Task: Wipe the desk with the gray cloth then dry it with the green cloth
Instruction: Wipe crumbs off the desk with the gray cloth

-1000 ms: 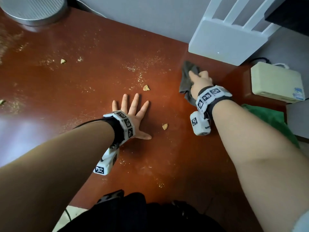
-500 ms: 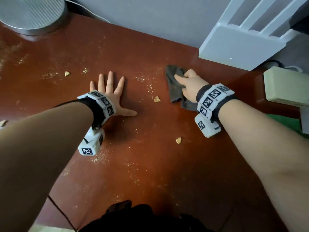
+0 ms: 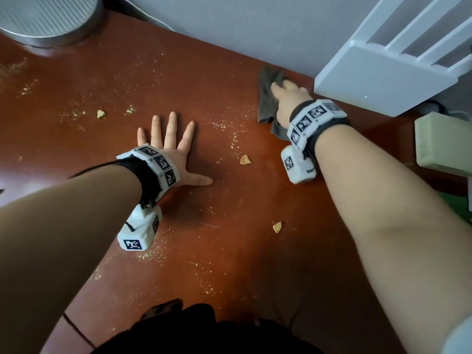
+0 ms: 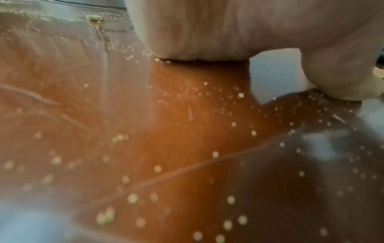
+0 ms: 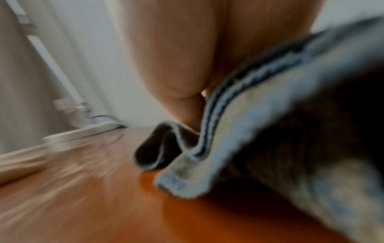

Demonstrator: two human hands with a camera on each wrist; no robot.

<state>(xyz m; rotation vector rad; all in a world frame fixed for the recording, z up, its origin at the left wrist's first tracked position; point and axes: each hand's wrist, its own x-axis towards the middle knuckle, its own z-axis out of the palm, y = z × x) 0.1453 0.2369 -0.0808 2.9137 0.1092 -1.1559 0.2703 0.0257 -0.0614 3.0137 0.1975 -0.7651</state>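
The gray cloth (image 3: 266, 103) lies crumpled on the red-brown desk (image 3: 229, 251) close to the back wall. My right hand (image 3: 286, 97) presses on it with fingers stretched forward; the cloth's folded hem (image 5: 259, 139) bunches under the palm in the blurred right wrist view. To the left, my left hand (image 3: 167, 145) rests flat on the desk with its fingers spread, holding nothing; its palm (image 4: 207, 32) touches the crumb-speckled wood. A sliver of the green cloth (image 3: 459, 208) shows at the right edge, behind my right forearm.
Crumb pieces (image 3: 245, 159) (image 3: 277, 227) (image 3: 101, 113) and fine crumbs dot the desk. A white router (image 3: 383, 80) stands just right of the cloth, with a beige box (image 3: 444, 146) beyond it. A round metal base (image 3: 48, 19) sits at the back left.
My right hand swept the gray cloth leftward, then pushed it away toward the back wall. The left hand has stayed flat on the desk.
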